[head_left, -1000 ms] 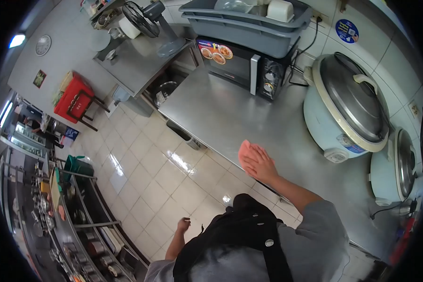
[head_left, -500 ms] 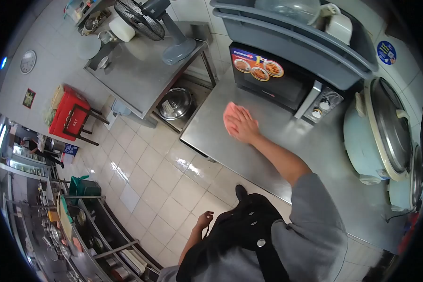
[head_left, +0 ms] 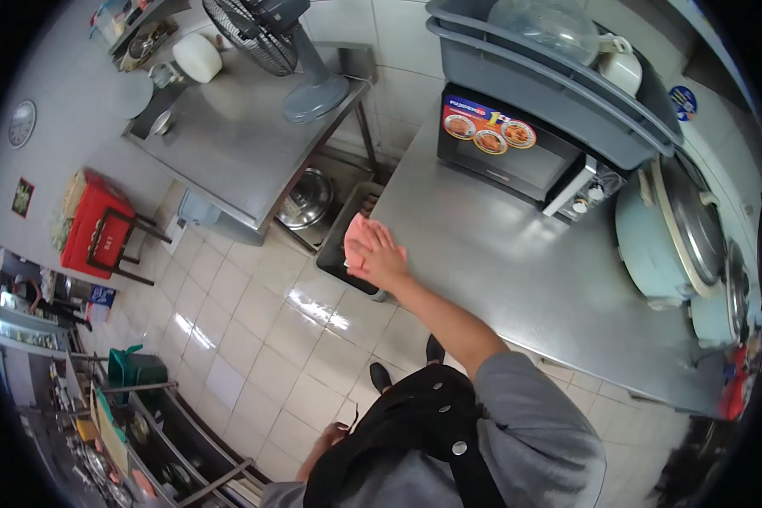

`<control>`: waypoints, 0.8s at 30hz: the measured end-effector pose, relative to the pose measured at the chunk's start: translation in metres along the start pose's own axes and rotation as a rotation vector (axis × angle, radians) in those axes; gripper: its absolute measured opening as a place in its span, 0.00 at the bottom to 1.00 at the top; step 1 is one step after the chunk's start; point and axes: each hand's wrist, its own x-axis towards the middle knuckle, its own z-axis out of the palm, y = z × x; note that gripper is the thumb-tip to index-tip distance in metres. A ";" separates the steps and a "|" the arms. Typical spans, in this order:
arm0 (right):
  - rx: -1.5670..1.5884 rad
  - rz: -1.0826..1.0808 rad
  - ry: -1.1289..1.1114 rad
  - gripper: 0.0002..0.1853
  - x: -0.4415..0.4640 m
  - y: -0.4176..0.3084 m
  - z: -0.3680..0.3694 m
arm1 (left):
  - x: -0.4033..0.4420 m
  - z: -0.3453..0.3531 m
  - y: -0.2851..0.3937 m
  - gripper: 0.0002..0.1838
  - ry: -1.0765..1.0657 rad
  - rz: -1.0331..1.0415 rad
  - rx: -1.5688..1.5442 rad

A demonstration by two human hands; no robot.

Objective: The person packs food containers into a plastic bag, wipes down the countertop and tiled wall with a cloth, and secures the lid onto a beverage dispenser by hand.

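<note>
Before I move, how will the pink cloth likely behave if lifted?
The pink cloth would probably be floppy, since it looks soft and creased beneath the right hand. It should feel light, being thin and little bigger than the hand. It seems unlikely to break, looking like fabric.

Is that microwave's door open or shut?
Shut: the microwave door sits flush, its handle right beside the control knobs.

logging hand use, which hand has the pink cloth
The right hand, outstretched, has the pink cloth; the left hand, beside the black apron, shows none.
</note>
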 end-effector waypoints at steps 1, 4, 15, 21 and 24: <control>-0.004 0.027 -0.089 0.34 -0.011 -0.017 -0.027 | 0.010 -0.022 -0.002 0.16 -0.060 0.001 -0.127; -0.110 0.048 -0.134 0.35 -0.067 -0.010 -0.044 | 0.052 -0.089 0.000 0.16 0.216 0.159 0.210; -0.787 0.853 -0.106 0.47 -0.362 0.084 -0.209 | 0.127 -0.183 0.082 0.15 0.335 0.635 -0.054; 0.464 1.192 0.401 0.21 -0.346 0.084 -0.263 | 0.114 -0.113 0.054 0.15 0.062 0.512 0.060; 1.176 1.058 0.826 0.26 -0.322 0.092 -0.288 | 0.088 -0.106 0.030 0.13 -0.140 0.303 -0.076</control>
